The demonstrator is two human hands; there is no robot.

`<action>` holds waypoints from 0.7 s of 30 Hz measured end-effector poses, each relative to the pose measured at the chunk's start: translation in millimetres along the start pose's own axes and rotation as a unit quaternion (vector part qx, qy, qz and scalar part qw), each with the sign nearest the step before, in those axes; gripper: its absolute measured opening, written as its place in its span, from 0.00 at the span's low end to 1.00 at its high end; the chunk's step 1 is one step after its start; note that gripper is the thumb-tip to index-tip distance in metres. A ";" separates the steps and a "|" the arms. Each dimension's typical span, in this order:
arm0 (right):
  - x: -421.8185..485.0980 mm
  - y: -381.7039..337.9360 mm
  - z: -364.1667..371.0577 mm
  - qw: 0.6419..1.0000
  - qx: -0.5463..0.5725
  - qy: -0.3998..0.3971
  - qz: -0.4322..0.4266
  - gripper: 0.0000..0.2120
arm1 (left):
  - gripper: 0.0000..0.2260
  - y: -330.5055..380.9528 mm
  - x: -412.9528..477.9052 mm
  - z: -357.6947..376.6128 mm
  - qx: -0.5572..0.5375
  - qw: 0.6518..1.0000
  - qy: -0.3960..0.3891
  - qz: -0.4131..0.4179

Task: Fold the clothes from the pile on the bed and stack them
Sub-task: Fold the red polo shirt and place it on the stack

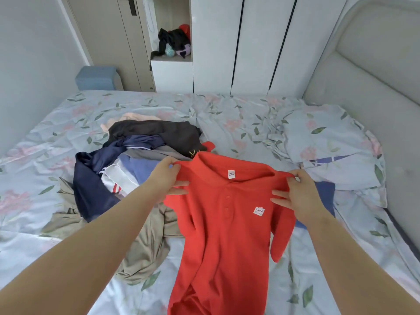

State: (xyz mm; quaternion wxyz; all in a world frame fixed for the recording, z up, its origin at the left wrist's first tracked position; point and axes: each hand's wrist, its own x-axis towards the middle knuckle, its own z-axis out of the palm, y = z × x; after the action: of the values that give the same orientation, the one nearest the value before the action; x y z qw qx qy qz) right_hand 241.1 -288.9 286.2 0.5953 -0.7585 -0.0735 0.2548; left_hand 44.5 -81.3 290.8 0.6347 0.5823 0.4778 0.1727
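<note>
A red polo shirt [222, 235] with a small white chest logo hangs in front of me, collar up, its hem reaching the bed. My left hand [169, 176] pinches its left shoulder and my right hand [295, 192] pinches its right shoulder. To the left lies the pile of clothes [136, 160]: a black garment, navy and blue pieces, a grey one, a white one with red stripes. A beige garment [145, 242] sprawls at the pile's near side, partly under my left forearm. A folded blue item [325, 194] shows behind my right hand.
The bed [238, 123] carries a rumpled floral sheet, with a matching pillow [329, 142] at the right beside the padded headboard [368, 76]. White wardrobes [254, 42] stand beyond the far edge. A blue stool [97, 78] sits at the back left.
</note>
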 end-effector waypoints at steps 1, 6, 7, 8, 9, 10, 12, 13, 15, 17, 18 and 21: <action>17.7 4.4 6.5 1.000 -0.009 0.007 -0.007 0.11 | 0.10 -2.2 15.7 5.0 -0.013 1.000 0.004 -0.008; 110.1 28.7 34.6 0.990 -0.126 0.019 -0.056 0.10 | 0.10 -20.0 109.5 28.8 0.053 0.996 0.075 -0.013; 128.2 31.9 40.1 0.987 -0.145 0.016 -0.060 0.09 | 0.10 -22.4 128.6 32.9 0.074 0.993 0.088 -0.002; 147.1 34.9 46.0 0.985 -0.159 0.016 -0.065 0.08 | 0.10 -23.8 148.2 37.4 0.093 0.991 0.099 0.013; 165.9 37.4 52.1 0.982 -0.171 0.017 -0.072 0.08 | 0.10 -26.1 169.2 41.9 0.105 0.989 0.099 0.031; 182.9 38.8 58.2 0.980 -0.182 0.020 -0.077 0.08 | 0.10 -26.9 185.3 46.8 0.112 0.989 0.087 0.050; 213.6 42.4 72.0 0.979 -0.182 0.018 -0.086 0.11 | 0.10 -33.1 214.7 56.7 0.116 0.990 0.028 0.074; 227.3 46.7 79.7 0.980 -0.175 0.009 -0.092 0.15 | 0.17 -39.9 227.7 61.3 0.126 0.989 -0.003 0.078; 245.5 61.3 97.8 0.977 -0.194 -0.015 -0.088 0.25 | 0.30 -59.7 245.0 67.3 0.186 0.980 -0.027 0.065; 249.5 83.1 116.9 0.966 -0.246 -0.042 -0.067 0.30 | 0.31 -83.5 249.2 67.6 0.272 0.961 -0.025 0.038; 247.4 99.1 126.7 0.958 -0.273 -0.061 -0.061 0.31 | 0.29 -98.3 249.5 64.7 0.302 0.953 -0.018 0.028; 227.5 155.2 155.8 0.932 -0.333 -0.142 -0.014 0.32 | 0.24 -147.6 249.2 45.3 0.328 0.944 0.023 -0.027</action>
State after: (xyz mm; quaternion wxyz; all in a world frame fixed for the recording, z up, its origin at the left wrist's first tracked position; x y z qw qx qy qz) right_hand 332.9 -103.1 47.1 0.2955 -0.8678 -0.2487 0.3127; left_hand 151.9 47.3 50.3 0.4023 0.7410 0.5377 0.0025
